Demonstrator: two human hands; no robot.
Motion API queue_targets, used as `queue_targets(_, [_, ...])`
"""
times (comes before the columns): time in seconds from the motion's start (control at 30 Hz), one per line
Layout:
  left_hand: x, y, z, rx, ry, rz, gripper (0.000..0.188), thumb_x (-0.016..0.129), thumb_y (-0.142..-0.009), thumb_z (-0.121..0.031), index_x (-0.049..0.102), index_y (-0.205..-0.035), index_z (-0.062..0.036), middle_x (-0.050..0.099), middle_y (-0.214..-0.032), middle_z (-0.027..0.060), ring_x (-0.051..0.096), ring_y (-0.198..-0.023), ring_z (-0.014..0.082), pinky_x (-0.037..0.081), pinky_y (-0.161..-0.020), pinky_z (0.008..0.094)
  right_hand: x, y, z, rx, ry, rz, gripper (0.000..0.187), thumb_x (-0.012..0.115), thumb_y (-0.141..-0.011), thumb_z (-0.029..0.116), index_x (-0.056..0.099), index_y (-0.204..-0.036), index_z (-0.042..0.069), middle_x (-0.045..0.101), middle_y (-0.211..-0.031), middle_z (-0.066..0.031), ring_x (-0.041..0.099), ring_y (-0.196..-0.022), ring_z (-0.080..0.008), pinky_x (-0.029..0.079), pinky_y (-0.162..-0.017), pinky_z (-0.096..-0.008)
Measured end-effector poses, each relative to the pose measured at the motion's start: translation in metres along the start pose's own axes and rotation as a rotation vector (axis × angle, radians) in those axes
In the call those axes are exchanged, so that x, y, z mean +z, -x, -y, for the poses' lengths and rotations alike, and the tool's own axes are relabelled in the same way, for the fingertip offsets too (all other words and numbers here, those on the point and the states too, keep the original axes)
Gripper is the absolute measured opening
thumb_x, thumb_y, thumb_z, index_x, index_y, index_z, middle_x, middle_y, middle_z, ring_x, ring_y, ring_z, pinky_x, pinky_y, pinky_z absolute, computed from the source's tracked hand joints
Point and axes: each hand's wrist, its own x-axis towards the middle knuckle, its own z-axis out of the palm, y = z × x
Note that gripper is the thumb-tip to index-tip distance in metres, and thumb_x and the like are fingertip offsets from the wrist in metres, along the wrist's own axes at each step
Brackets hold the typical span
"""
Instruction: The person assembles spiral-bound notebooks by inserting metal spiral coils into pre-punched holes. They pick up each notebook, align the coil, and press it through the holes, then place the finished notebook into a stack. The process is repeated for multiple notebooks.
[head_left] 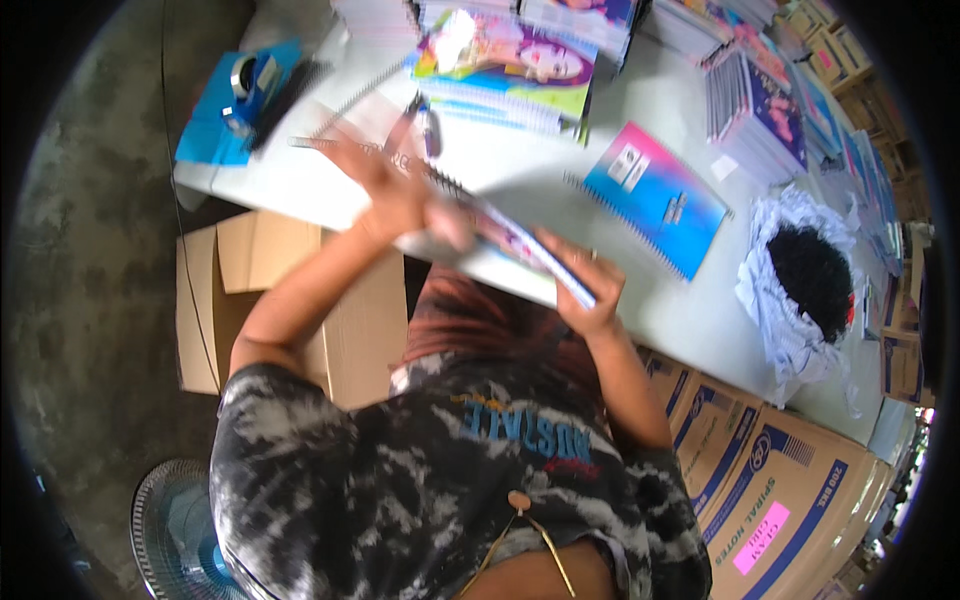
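We look down on a pale surface [520, 180] that runs slantwise from upper left to lower right, its near edge meeting cardboard boxes [770, 480] on the right and an open carton [250, 290] on the left, beyond which lies bare concrete floor [100, 250]. The open room on the surface is a narrow band along that near edge; the far side is crowded with stacks of spiral notebooks [510, 65]. A blue-and-pink notebook [655, 195] lies flat just right of the hands, a crumpled white wrapping with a dark mass inside [805, 275] sits further right, and a tape dispenser on a blue sheet [240, 95] rests at the left end. Our left hand [385, 185], blurred, spreads open over the top of a spiral notebook [500, 245] tilted above the near edge, while our right hand [580, 285] grips its lower end, fingers curled around it.
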Motion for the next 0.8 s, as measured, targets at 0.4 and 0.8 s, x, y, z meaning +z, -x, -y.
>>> queue_targets(0.4, [0.029,0.01,0.003,-0.067,0.084,0.124,0.103,0.041,-0.074,-0.073,0.025,-0.129,0.0125,0.014,-0.133,0.0405,0.015,-0.127,0.0498,0.014,-0.1,0.0625,0.003,-0.009,0.003,-0.019,-0.005,-0.007,0.038,0.052,-0.068,-0.012,0.062,-0.104,-0.001,0.064,-0.1,-0.0148,0.065,-0.088,-0.0265,0.053,-0.073,-0.032])
queue_targets(0.8, [0.012,-0.027,-0.021,0.193,0.06,-0.02,0.079,0.041,-0.073,-0.073,0.049,-0.116,-0.0072,0.052,-0.109,0.0108,0.046,-0.107,0.0351,0.031,-0.09,0.0547,0.004,-0.006,-0.005,0.02,0.001,-0.018,0.048,0.058,-0.067,-0.012,0.059,-0.112,0.003,0.064,-0.102,-0.0144,0.065,-0.084,-0.0279,0.052,-0.07,-0.0333])
